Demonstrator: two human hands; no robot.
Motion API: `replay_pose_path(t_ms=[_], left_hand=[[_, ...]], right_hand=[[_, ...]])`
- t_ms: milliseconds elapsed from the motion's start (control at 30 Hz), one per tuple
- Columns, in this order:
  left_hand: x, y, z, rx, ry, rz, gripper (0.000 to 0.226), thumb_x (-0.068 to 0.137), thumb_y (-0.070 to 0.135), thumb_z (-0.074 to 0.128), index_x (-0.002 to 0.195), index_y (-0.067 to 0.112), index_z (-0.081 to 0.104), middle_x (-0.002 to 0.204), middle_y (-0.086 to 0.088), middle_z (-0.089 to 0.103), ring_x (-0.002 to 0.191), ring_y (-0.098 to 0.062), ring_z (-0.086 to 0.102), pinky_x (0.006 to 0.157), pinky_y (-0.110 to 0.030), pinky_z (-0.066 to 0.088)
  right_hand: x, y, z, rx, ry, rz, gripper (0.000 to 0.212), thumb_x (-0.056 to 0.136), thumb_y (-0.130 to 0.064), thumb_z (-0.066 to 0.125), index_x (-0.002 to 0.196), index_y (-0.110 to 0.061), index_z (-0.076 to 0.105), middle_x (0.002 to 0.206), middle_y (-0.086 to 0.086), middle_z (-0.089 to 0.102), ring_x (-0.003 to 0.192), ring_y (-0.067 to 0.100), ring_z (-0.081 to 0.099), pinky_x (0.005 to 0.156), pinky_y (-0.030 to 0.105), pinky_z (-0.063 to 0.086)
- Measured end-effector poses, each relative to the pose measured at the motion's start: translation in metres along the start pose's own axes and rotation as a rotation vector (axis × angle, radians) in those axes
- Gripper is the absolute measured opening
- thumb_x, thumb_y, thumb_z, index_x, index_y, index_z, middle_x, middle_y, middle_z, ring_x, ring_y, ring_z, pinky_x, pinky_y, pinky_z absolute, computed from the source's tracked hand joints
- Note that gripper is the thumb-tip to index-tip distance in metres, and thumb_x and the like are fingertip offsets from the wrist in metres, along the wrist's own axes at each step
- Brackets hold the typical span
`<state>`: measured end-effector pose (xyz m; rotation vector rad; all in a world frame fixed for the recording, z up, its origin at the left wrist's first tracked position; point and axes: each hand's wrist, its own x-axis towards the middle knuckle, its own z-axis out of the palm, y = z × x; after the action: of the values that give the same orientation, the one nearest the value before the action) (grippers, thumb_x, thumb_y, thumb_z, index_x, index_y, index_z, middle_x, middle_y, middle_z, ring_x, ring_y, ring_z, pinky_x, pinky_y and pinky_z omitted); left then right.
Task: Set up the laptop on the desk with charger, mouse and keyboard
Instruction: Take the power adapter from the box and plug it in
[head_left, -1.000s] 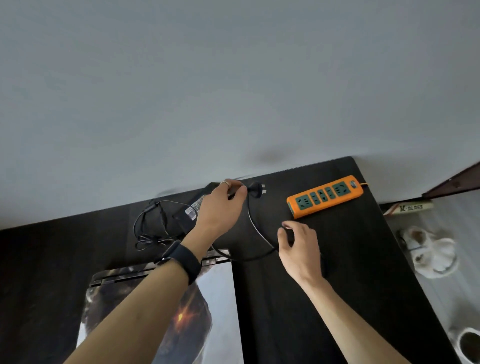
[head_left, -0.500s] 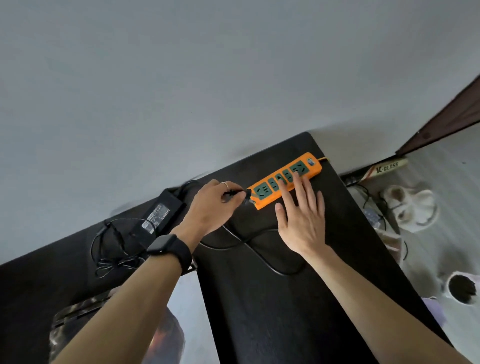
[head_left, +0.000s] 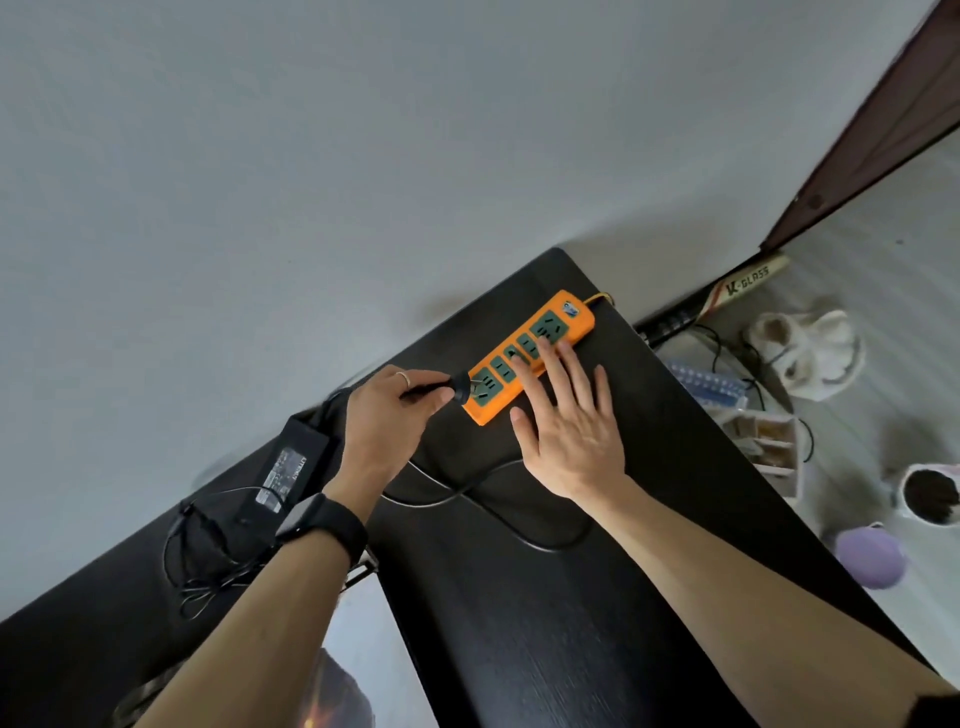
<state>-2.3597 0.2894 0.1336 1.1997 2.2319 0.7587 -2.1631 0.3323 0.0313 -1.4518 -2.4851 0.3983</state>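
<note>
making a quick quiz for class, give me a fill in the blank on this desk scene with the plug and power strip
1. The left hand holds a black ____ at the end socket of the power strip.
2. The power strip's casing is ____.
3. The right hand rests flat with its fingertips on the ____.
4. The left wrist wears a black ____.

Missing words: plug; orange; power strip; watch

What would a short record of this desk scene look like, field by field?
left hand: pinches black plug, prongs at the end socket of the strip
right hand: open, fingers flat on orange power strip
plug state: not fully seated
charger brick: lies on black desk, near the wall
cable: loops under both wrists
</note>
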Motion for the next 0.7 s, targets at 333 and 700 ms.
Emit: replay_pose_path(t_ms=[333, 700], left_hand=[[-0.005, -0.007, 0.011, -0.109, 0.072, -0.018, 0.017, 0.081, 0.017, 0.08, 0.097, 0.025, 0.079, 0.093, 0.01, 0.07, 0.083, 0.004, 0.065, 0.077, -0.005, 0.045], [-0.001, -0.01, 0.014, 0.265, 0.074, 0.36, 0.021, 0.084, 0.019, 0.078, 0.105, 0.017, 0.078, 0.087, 0.006, 0.063, 0.069, -0.014, 0.061, 0.062, -0.03, 0.055]], right_hand=[[0.0, 0.002, 0.0, 0.013, 0.001, 0.002, 0.063, 0.101, -0.051, 0.033, 0.159, -0.029, 0.019, 0.168, 0.004, 0.012, 0.156, 0.024, 0.004, 0.12, 0.058, 0.02], [0.0, 0.002, -0.001, 0.0, 0.005, 0.004, 0.064, 0.101, -0.051, 0.036, 0.159, -0.03, 0.02, 0.168, 0.005, 0.013, 0.156, 0.026, 0.006, 0.12, 0.058, 0.02]])
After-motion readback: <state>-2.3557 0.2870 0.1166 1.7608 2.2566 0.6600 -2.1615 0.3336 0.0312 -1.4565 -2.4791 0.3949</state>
